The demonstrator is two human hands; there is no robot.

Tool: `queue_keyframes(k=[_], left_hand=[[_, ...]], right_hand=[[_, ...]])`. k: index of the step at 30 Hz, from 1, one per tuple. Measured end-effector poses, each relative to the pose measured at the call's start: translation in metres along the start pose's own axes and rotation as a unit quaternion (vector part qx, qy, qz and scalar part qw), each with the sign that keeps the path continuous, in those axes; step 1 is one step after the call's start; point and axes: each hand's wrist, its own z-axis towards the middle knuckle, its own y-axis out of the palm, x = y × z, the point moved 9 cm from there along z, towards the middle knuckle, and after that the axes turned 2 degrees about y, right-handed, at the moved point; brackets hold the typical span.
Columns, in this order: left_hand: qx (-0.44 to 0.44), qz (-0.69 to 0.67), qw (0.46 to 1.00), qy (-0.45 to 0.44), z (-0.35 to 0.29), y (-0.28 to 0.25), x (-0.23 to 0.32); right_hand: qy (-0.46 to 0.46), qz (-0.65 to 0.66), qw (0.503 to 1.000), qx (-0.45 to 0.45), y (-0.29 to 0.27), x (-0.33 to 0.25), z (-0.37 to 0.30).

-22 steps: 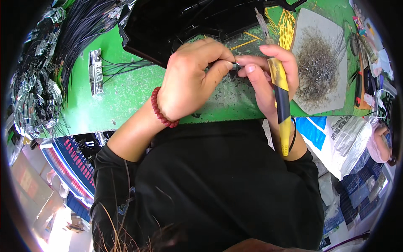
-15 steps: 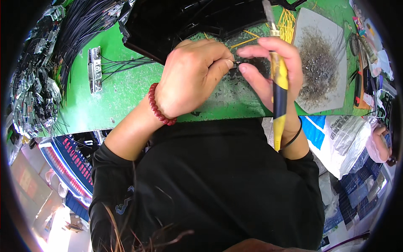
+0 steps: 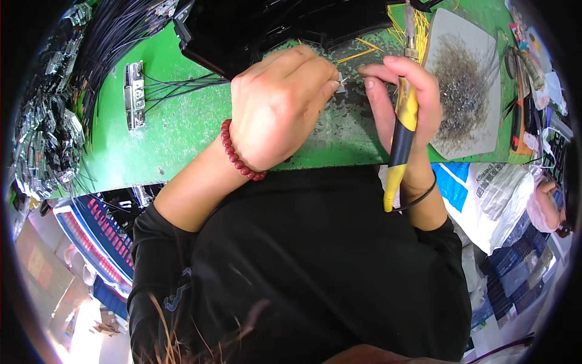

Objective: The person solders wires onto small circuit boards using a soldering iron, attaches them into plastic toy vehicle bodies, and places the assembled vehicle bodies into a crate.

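My right hand (image 3: 418,100) is closed round a soldering iron (image 3: 403,136) with a yellow and black handle, its metal end pointing away from me. The thumb and forefinger reach left, a gap apart. My left hand (image 3: 282,103), wearing a red bead bracelet, pinches a small silvery piece (image 3: 342,85) whose tip just shows beyond the fingers. The rest of it is hidden. Left of that hand lies a shiny metal-coloured strip (image 3: 134,96) on the green bench (image 3: 182,136). Black wires (image 3: 182,88) run from the strip towards the left hand, where their ends are hidden.
A large black tray-like part (image 3: 267,30) lies at the back. Yellow wires (image 3: 397,30) lie behind the iron. A grey board (image 3: 439,136) on the right carries a heap of dark crumbs (image 3: 464,91). Many silvery strips (image 3: 48,133) and black wires (image 3: 112,42) crowd the left edge.
My hands have drawn slightly apart. The soldering iron has tilted, its rear end swinging left and its tip right. The dark wire end between the fingertips no longer shows.
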Motion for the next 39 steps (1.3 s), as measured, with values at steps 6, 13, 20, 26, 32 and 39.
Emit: queue_keyframes(k=[6, 13, 20, 26, 32, 39], left_hand=[[-0.009, 0.062, 0.998, -0.003, -0.001, 0.003, 0.001], [-0.02, 0.129, 0.991, 0.029, -0.003, 0.013, 0.001], [-0.041, 0.17, 0.984, 0.018, 0.001, 0.025, -0.003], [-0.066, 0.17, 0.983, 0.003, 0.009, 0.03, -0.001], [-0.111, 0.185, 0.976, -0.014, 0.014, 0.033, -0.001], [-0.101, 0.161, 0.982, -0.011, 0.016, 0.032, 0.004]], right_hand=[[-0.041, -0.112, 0.981, -0.156, 0.028, 0.0, -0.002], [-0.03, -0.133, 0.986, -0.096, 0.029, 0.006, -0.01], [-0.016, -0.116, 0.99, -0.078, 0.027, 0.007, -0.008], [-0.004, -0.101, 0.993, -0.067, 0.021, 0.01, -0.008], [0.079, 0.068, 0.994, 0.027, -0.027, 0.016, -0.006], [0.18, 0.017, 0.91, 0.373, -0.221, 0.048, -0.076]])
